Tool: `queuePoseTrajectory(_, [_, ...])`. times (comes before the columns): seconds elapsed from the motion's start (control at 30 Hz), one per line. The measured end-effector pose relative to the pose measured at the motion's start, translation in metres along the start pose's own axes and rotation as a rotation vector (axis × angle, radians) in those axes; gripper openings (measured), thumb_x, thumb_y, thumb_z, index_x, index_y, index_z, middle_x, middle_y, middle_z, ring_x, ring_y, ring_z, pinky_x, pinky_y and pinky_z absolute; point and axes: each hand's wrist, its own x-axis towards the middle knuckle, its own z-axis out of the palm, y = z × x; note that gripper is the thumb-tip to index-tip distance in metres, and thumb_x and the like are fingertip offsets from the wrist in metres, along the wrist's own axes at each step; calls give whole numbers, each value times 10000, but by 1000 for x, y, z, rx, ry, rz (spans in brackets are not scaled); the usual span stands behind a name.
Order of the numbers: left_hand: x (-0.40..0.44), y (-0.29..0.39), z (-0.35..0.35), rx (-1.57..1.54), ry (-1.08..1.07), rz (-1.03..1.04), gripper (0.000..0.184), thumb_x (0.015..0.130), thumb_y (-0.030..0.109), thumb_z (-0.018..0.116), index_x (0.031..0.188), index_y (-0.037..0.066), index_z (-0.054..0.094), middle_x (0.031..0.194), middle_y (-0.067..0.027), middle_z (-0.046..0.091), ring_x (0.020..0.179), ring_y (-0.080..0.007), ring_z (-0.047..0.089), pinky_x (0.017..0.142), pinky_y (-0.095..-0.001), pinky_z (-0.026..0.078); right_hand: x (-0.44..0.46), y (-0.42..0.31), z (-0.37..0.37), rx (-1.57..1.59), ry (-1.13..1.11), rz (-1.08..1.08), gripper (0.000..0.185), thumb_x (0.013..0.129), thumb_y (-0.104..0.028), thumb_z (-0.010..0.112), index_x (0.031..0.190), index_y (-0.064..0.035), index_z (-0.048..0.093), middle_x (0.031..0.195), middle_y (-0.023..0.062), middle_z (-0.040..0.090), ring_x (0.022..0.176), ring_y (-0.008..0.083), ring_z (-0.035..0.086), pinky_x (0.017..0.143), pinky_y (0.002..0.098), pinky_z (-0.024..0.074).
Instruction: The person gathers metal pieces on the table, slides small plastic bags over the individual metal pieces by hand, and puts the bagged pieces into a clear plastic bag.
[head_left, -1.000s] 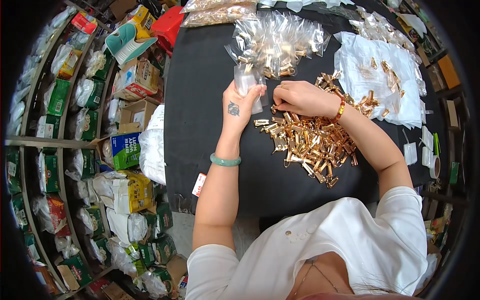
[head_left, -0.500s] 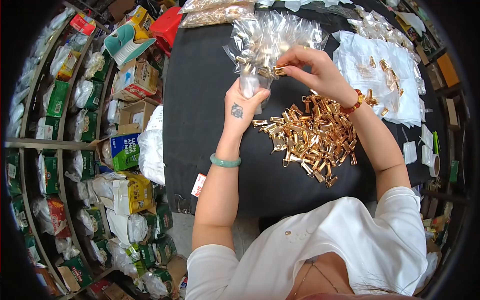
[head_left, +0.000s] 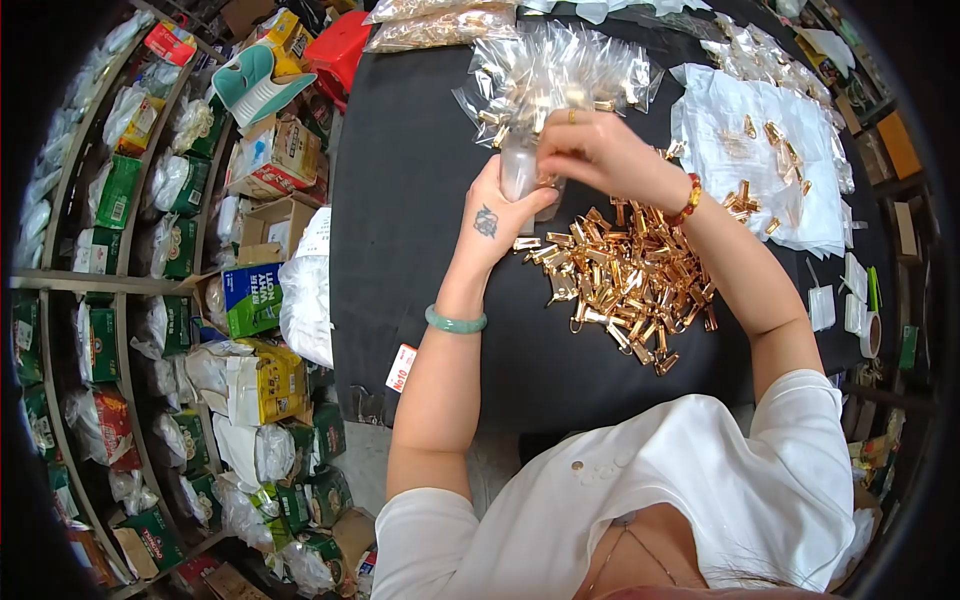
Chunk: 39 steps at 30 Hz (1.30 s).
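My left hand [head_left: 498, 208] is closed around a clear plastic bag [head_left: 517, 172], thumb toward the right. My right hand [head_left: 605, 155] is at the right side of that bag, fingers curled in a pinch; what lies between the fingertips is hidden. Below my right wrist, a heap of gold-coloured metal clips [head_left: 630, 285] covers part of the black table [head_left: 420, 150]. Just beyond both hands stands a cluster of small clear bags [head_left: 560, 70] with gold pieces inside.
White plastic sheets [head_left: 745, 130] with several loose gold clips lie at the right. Larger bags of gold pieces [head_left: 440, 30] sit at the far edge. A tape roll [head_left: 871, 330] rests near the right edge. Shelves with boxes [head_left: 95, 340] fill the left, beside a red stool [head_left: 335, 55].
My right hand has come down and left from the cluster of bags, where a gold clip showed at its fingertips, to beside my left thumb. My left hand stays on the bag.
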Motion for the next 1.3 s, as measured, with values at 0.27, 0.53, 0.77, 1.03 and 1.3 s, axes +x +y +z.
queuePoseTrajectory(0.27, [-2, -3, -15, -95, -93, -230, 361, 755, -12, 571, 1100, -12, 464, 940, -86, 618, 805, -127, 612, 707, -259, 502, 9, 14, -35, -179, -158, 79, 72, 858, -108, 581, 871, -38, 569, 640, 82, 574, 607, 214, 606, 552, 294, 465])
queuePoseTrajectory(0.53, [-3, 10, -5, -197, -5, -157, 232, 815, 39, 587, 1026, -32, 523, 889, -104, 655, 732, -118, 623, 678, -256, 497, 14, 57, -14, -323, 203, -97, 91, 868, -139, 571, 872, -49, 560, 650, 107, 574, 603, 259, 594, 550, 338, 453])
queuePoseTrajectory(0.77, [0, 5, -1, -209, 20, -90, 197, 785, 23, 641, 955, -22, 552, 823, -62, 649, 718, -98, 607, 666, -237, 488, 14, 5, -1, -335, -81, 137, 143, 828, -201, 621, 869, -72, 575, 714, 109, 599, 664, 276, 601, 578, 361, 449])
queuePoseTrajectory(1.03, [-3, 8, -3, -152, 75, -63, 204, 753, 10, 678, 918, 2, 557, 775, -28, 625, 690, -71, 572, 641, -220, 466, -9, -6, -12, -176, -284, 269, 175, 770, -184, 654, 819, -59, 542, 689, 83, 604, 670, 275, 603, 576, 380, 449])
queuePoseTrajectory(1.3, [-1, 6, -1, -205, 39, -104, 236, 750, 60, 714, 922, 6, 562, 784, -34, 624, 713, -86, 585, 665, -229, 478, -52, -7, 2, -334, -392, 280, 151, 754, -153, 628, 808, -50, 532, 746, 107, 617, 697, 301, 608, 605, 393, 472])
